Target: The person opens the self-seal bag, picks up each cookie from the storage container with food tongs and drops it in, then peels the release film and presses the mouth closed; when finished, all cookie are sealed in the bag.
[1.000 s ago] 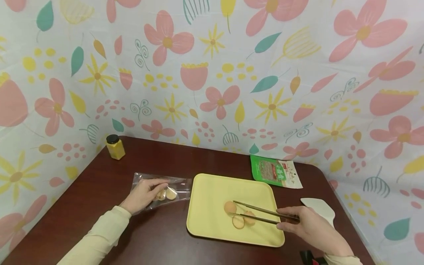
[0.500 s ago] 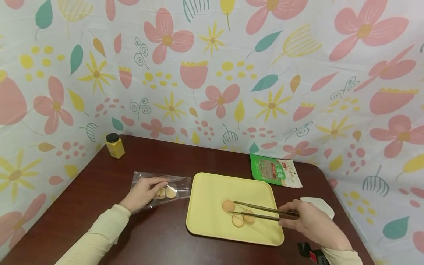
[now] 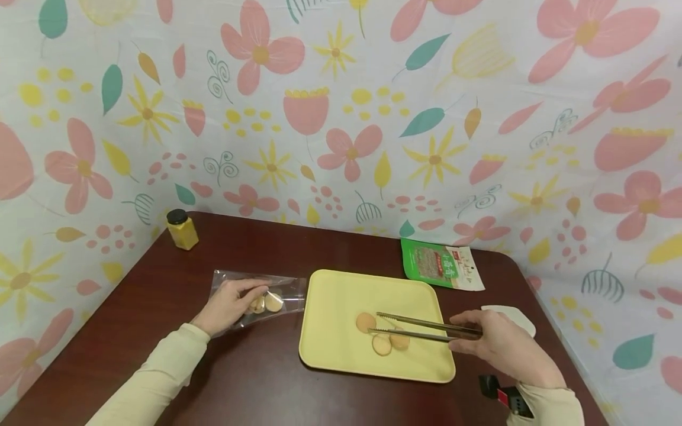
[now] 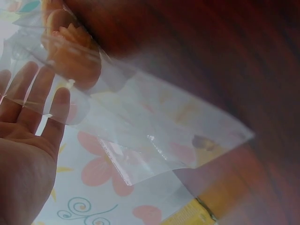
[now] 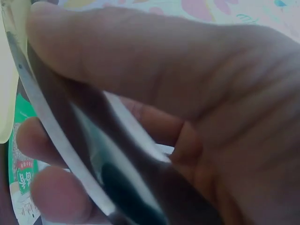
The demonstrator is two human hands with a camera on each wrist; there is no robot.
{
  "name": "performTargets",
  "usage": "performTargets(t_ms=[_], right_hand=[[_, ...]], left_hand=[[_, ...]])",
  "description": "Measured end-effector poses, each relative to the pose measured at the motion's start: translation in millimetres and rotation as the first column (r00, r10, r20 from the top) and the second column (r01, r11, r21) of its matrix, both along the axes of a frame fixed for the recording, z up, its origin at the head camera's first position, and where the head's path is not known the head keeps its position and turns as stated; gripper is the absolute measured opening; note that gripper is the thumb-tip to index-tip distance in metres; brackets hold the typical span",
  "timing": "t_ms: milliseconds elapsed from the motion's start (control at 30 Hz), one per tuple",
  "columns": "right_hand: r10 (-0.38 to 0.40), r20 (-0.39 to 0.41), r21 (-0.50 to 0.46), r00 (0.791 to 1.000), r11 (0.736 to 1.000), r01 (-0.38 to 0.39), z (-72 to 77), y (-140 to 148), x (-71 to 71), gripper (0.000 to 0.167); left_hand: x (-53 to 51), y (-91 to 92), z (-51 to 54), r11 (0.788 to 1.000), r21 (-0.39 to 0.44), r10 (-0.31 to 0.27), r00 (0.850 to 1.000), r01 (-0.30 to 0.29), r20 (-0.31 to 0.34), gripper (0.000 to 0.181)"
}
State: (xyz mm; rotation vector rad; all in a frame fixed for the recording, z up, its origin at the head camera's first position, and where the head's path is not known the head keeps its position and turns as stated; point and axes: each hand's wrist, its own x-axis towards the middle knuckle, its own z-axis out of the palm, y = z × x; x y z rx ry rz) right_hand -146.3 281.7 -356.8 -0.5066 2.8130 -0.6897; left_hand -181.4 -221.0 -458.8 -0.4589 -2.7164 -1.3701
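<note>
My left hand (image 3: 229, 306) pinches a clear plastic bag (image 3: 290, 294) left of the tray. Its film crosses the fingers in the left wrist view, and several round biscuits (image 3: 273, 302) show through it. My right hand (image 3: 501, 343) grips metal tongs (image 3: 421, 336) over the yellow tray (image 3: 335, 290). Spread tips of the tongs sit at the right edge of a round biscuit (image 3: 365, 322). Close by on the tray lie a ring-edged biscuit (image 3: 381, 345) and another biscuit (image 3: 400, 341), partly under the tongs. The right wrist view shows thumb and fingers around the metal (image 5: 101, 150).
A green-and-white food pouch (image 3: 441, 264) lies behind the tray. At the back left stands a yellow jar (image 3: 183, 231) with a black lid. Part of a flat white object (image 3: 514, 318) shows beyond my right hand. A patterned cloth backs the dark table (image 3: 250, 378).
The tongs' tips have come slightly closer together, and the biscuit at them has shifted a little left. My right hand has moved slightly. My left hand keeps its place on the bag.
</note>
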Motion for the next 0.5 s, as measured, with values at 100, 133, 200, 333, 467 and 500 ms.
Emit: performTargets(t_ms=[100, 133, 200, 333, 467, 500], right_hand=[[0.017, -0.028, -0.001, 0.999, 1.000, -0.017, 0.7, -0.5, -1.6, 0.043], [0.025, -0.045, 0.001, 0.999, 1.000, -0.025, 0.8, -0.5, -1.5, 0.043], [0.041, -0.069, -0.009, 0.997, 0.999, -0.041, 1.5, -0.3, -0.3, 0.042], [0.056, -0.119, -0.024, 0.991, 0.998, -0.059, 3.3, -0.6, 2.3, 0.039], [0.060, -0.132, -0.047, 0.989, 0.997, -0.067, 4.5, -4.4, 2.0, 0.037], [0.058, -0.123, -0.058, 0.991, 0.996, -0.066, 4.7, -5.8, 1.7, 0.037]], left_hand=[[-1.3, -0.5, 0.3, 1.000, 0.006, 0.005, 1.000, -0.005, 0.007, 0.038], [-1.5, -0.3, 0.1, 1.000, 0.006, 0.003, 1.000, -0.003, 0.005, 0.038], [-1.4, 0.1, 0.1, 1.000, 0.010, 0.002, 1.000, -0.002, 0.006, 0.037], [-1.1, 0.8, -0.4, 1.000, 0.012, -0.006, 1.000, 0.006, 0.006, 0.035], [-1.3, -0.5, -0.8, 1.000, 0.005, -0.003, 1.000, 0.003, 0.012, 0.037], [-1.7, -0.9, -0.7, 1.000, 0.002, 0.000, 1.000, 0.000, 0.008, 0.037]])
